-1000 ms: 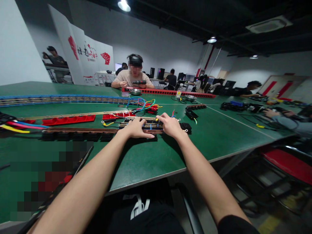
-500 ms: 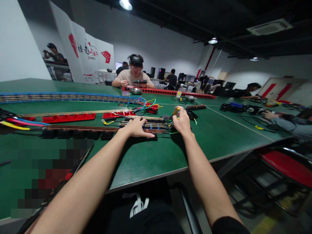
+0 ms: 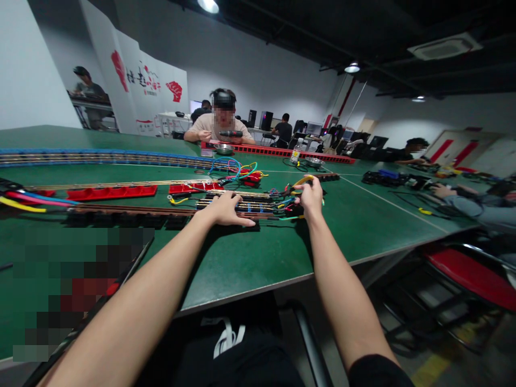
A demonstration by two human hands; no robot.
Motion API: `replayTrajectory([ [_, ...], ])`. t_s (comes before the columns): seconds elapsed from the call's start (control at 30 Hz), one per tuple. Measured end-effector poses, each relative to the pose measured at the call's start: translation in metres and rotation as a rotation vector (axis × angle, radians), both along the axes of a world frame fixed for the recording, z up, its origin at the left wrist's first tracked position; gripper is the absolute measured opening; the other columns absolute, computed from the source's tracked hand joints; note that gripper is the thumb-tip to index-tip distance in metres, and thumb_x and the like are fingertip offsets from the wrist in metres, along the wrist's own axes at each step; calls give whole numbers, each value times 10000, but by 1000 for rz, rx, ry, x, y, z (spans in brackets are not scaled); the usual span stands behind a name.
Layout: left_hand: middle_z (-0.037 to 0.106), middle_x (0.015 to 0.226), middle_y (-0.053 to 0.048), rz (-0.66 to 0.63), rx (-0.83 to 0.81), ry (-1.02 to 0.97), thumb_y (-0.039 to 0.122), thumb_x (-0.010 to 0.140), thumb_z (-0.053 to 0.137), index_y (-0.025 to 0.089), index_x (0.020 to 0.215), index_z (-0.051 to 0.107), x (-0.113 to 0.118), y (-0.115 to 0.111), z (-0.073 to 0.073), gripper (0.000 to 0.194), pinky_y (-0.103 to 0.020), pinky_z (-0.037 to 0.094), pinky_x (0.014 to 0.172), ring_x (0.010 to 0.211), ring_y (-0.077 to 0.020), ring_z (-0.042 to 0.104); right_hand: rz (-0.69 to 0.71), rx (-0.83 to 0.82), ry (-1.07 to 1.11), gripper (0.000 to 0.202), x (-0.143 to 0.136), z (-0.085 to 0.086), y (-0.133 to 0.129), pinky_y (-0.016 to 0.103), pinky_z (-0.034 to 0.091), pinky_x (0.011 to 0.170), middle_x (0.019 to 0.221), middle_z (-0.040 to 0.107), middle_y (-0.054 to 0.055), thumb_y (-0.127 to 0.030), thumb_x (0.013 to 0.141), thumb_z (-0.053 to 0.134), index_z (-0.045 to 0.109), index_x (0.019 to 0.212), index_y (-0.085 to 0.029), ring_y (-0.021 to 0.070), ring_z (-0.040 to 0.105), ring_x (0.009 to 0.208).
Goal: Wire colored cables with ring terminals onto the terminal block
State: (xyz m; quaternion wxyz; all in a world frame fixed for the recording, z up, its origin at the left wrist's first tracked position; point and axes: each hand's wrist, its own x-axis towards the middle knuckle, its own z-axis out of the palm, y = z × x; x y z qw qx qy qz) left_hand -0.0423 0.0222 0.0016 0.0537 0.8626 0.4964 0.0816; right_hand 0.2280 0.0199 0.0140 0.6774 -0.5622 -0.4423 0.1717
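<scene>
My left hand (image 3: 226,209) lies with thumb and fingers spread on a long track-like strip (image 3: 258,207) with copper-coloured bars and black and blue supports. At the strip's right end, my right hand (image 3: 311,194) has its fingers closed round a yellow wire (image 3: 305,179), which arches over the fingertips. Several coloured wires (image 3: 287,203) come out of the strip's end beside the right hand. Left of my left hand, a short yellow cable (image 3: 178,200) with a ring end rests on the table.
A blue curved track (image 3: 121,158) and red supports (image 3: 113,192) lie on the green table (image 3: 250,263). Blue and green looped wires (image 3: 242,169) sit beyond my hands. A person (image 3: 221,121) faces me behind a long red strip (image 3: 282,152). Metal bowls (image 3: 224,149) stand there.
My right hand has moved slightly right, drawing the yellow wire out from the wire bundle, where more of it now shows. My left hand has stayed in place.
</scene>
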Motion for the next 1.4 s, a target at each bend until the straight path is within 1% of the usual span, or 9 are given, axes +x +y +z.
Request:
replayTrajectory([
  [0.17,344,1497,-190,-13,18,3,951,555,442,180,1388,466,0,0,0,1135,-536,324,1075,1330,-421,371,44,-24,143,325,-1,4,0,115,300,301,633,643,-93,-126,762,420,525,1050,-233,35,416,276],
  [0.33,351,1489,-189,-16,26,2,953,556,440,187,1375,474,-1,1,-2,1122,-530,331,1072,1336,-410,364,59,-58,234,229,-4,8,-3,118,243,272,534,589,-105,-147,814,403,443,1023,-234,55,387,252],
  [0.53,359,1479,-193,-17,28,5,955,557,435,194,1361,480,-1,0,-1,1108,-523,343,1063,1323,-404,380,81,-111,348,141,-3,11,-3,118,219,268,486,542,-114,-158,849,385,368,957,-246,65,358,245],
  [0.67,369,1475,-188,-21,29,2,953,557,438,193,1345,497,-1,0,0,1097,-515,345,1060,1324,-404,378,64,-118,416,67,0,9,-1,103,223,284,489,516,-119,-229,881,407,348,902,-254,51,348,262],
  [0.77,361,1484,-178,-17,17,-4,954,551,440,196,1351,496,-1,-1,0,1104,-510,342,1062,1331,-407,366,45,-126,467,105,3,7,2,100,258,298,506,508,-115,-289,891,450,354,880,-249,40,355,281],
  [0.93,376,1469,-178,-11,20,-2,952,550,444,206,1345,498,0,0,0,1092,-503,360,1049,1310,-410,392,10,-159,558,113,8,6,3,122,299,313,521,508,-85,-288,902,437,378,828,-227,38,361,293],
  [1.07,387,1451,-194,-19,27,2,960,551,432,194,1342,499,-1,1,-1,1103,-518,378,1030,1283,-415,420,10,-180,607,111,10,6,2,131,285,309,524,512,-62,-251,901,411,401,797,-212,40,359,297],
  [1.2,370,1467,-192,-8,25,8,963,546,428,198,1375,472,0,1,-1,1129,-536,361,1041,1290,-426,410,26,-188,626,139,10,6,2,131,258,295,516,508,-51,-268,898,405,433,782,-198,43,350,297],
  [1.4,358,1477,-188,-4,8,16,957,545,443,195,1385,463,0,-1,2,1135,-498,350,1064,1309,-411,395,27,-172,602,124,8,6,1,135,266,301,517,510,-55,-259,898,392,418,790,-204,41,344,291],
])
